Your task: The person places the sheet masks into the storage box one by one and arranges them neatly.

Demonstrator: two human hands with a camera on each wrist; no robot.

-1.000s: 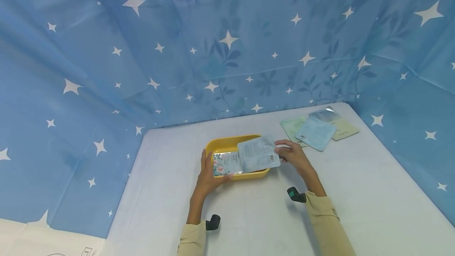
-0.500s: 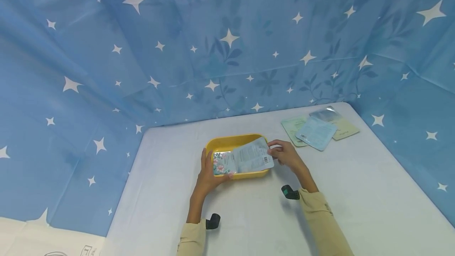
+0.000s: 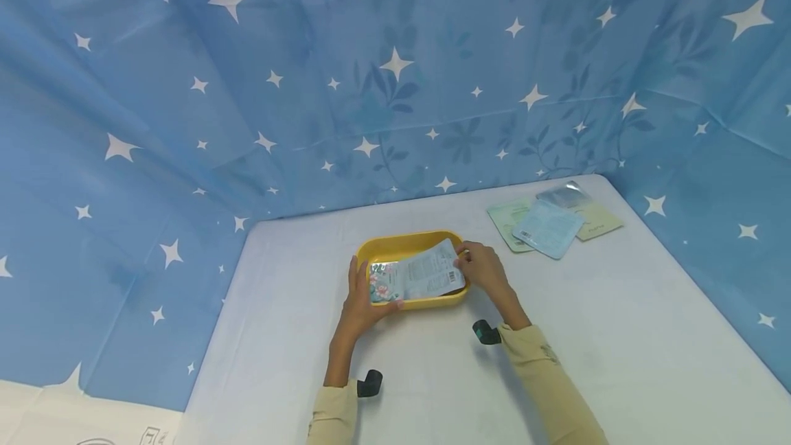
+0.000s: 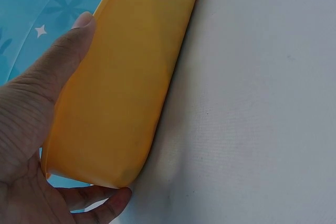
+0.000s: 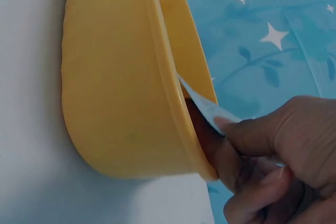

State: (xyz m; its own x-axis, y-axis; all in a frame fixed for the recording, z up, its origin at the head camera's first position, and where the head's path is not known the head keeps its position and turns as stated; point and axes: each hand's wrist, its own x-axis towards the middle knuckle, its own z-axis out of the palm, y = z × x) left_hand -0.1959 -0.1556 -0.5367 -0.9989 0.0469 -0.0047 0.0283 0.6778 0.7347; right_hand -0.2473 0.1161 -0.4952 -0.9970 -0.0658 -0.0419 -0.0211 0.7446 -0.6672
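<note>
A yellow plastic bin (image 3: 434,303) stands on the table. My left hand (image 3: 360,302) grips its left end, thumb (image 4: 79,35) along the front rim and fingers around the end wall. Inside the bin, at the left, lies a sheet mask packet with pink flowers (image 3: 380,285). A pale blue-grey sheet mask packet (image 3: 428,273) slants over it. My right hand (image 3: 485,269) pinches this packet's upper right edge between thumb and fingers, right at the bin's right rim. In the right wrist view, the packet's raised corner (image 5: 206,107) shows between those fingertips.
Several more packets overlap at the back right of the table: a light blue one (image 3: 548,229), a green one (image 3: 508,225), a cream one (image 3: 598,222) and a silver one (image 3: 564,194). A blue star-patterned curtain (image 3: 395,108) hangs behind the table.
My right hand has moved left with the pale packet, bringing it from over the bin's right rim down into the bin. The left hand keeps its grip on the bin.
</note>
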